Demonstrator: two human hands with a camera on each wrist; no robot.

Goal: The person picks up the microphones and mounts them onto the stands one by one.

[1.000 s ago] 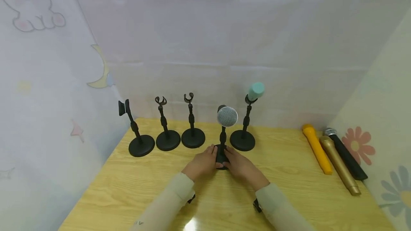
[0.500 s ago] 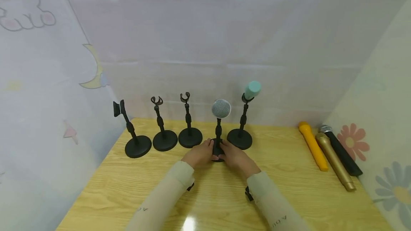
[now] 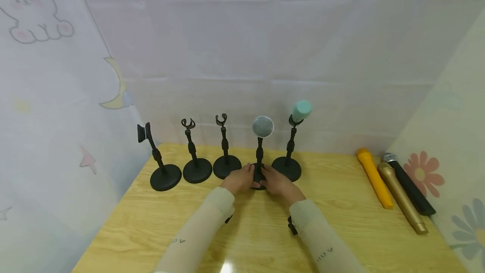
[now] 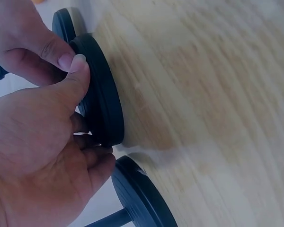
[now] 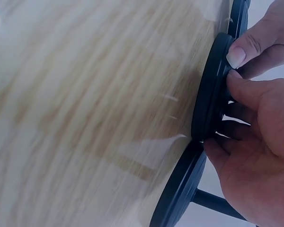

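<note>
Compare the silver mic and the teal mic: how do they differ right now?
The silver mic shows a round mesh head; the teal mic shows a smooth-looking teal end.
The left hand and right hand grip the base under the silver mic; neither grips the one under the teal mic.
In the head view, the silver mic is left of the teal mic.
Both sit atop black stands.

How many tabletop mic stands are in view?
5. From the left: first stand, second stand and third stand, holding no microphone; fourth stand, between the left hand and right hand, with a silver-grille microphone; fifth stand, beside it, with a teal microphone. None appears hidden.
</note>
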